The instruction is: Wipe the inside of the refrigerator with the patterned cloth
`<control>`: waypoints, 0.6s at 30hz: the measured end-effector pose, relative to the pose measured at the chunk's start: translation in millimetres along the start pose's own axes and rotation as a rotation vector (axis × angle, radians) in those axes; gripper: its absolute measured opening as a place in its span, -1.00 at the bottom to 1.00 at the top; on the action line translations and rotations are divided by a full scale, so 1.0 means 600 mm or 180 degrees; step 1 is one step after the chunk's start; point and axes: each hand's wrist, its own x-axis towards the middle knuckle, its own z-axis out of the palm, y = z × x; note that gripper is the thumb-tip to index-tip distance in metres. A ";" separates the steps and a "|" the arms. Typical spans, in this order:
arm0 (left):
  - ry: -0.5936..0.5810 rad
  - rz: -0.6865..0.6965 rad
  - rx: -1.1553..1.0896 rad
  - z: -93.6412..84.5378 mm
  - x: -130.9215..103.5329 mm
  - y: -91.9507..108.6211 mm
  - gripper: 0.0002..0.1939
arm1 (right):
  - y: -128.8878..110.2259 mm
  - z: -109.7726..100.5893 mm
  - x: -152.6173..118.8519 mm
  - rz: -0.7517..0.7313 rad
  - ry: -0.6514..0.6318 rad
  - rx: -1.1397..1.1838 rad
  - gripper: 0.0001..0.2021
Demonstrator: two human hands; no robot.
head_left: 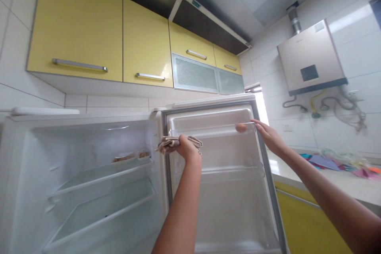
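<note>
left hand (188,149) gripped a folded cloth (169,143); right hand (270,136), grip unclear, touched the fridge door (230,151) near an egg (241,127).

Yellow cabinets (80,24) hang left of a water heater (315,53) with a metal flue (294,20).

Classes as a kitchen, apparently a home one. Shows yellow wall cabinets (80,27), a wall-mounted water heater (309,57) with flue (294,20), an open refrigerator (89,147), a pale worktop (342,184) above a yellow base cabinet (300,218), and white tiled walls (357,59).
</note>
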 end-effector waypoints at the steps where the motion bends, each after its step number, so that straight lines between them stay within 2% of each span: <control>1: 0.0086 0.0271 0.0104 -0.008 0.006 0.001 -0.89 | 0.000 0.001 -0.001 -0.0004 -0.0004 0.0004 -0.33; 5: 0.0134 0.1210 0.0470 -0.024 0.042 0.027 -0.68 | 0.002 0.005 -0.004 -0.0053 -0.0049 0.0057 -0.33; 7: -0.0019 0.1988 0.0846 -0.017 0.063 0.055 -0.59 | 0.005 0.008 -0.005 -0.0092 -0.0039 0.0073 -0.34; 9: -0.0341 0.3004 0.1765 -0.001 0.080 0.086 -0.53 | 0.009 0.012 -0.005 -0.0131 0.0008 0.0072 -0.35; 10: -0.0528 0.3322 0.2466 0.010 0.086 0.100 -0.52 | 0.010 0.015 -0.006 -0.0140 0.0035 0.0073 -0.36; 11: -0.0707 0.3408 0.3259 0.022 0.090 0.111 -0.52 | 0.011 0.017 -0.006 -0.0142 0.0062 0.0077 -0.36; 12: -0.0863 0.3280 0.3986 0.035 0.092 0.119 -0.53 | 0.011 0.019 -0.007 -0.0143 0.0091 0.0088 -0.37; 14: -0.1105 0.2769 0.5023 0.060 0.096 0.125 -0.56 | 0.010 0.023 -0.008 -0.0139 0.0145 0.0129 -0.36; 16: -0.1259 0.2425 0.5377 0.083 0.102 0.122 -0.60 | 0.007 0.026 -0.009 -0.0136 0.0198 0.0178 -0.36; 18: -0.1367 0.2293 0.5416 0.100 0.110 0.114 -0.64 | 0.003 0.025 -0.009 -0.0118 0.0221 0.0229 -0.37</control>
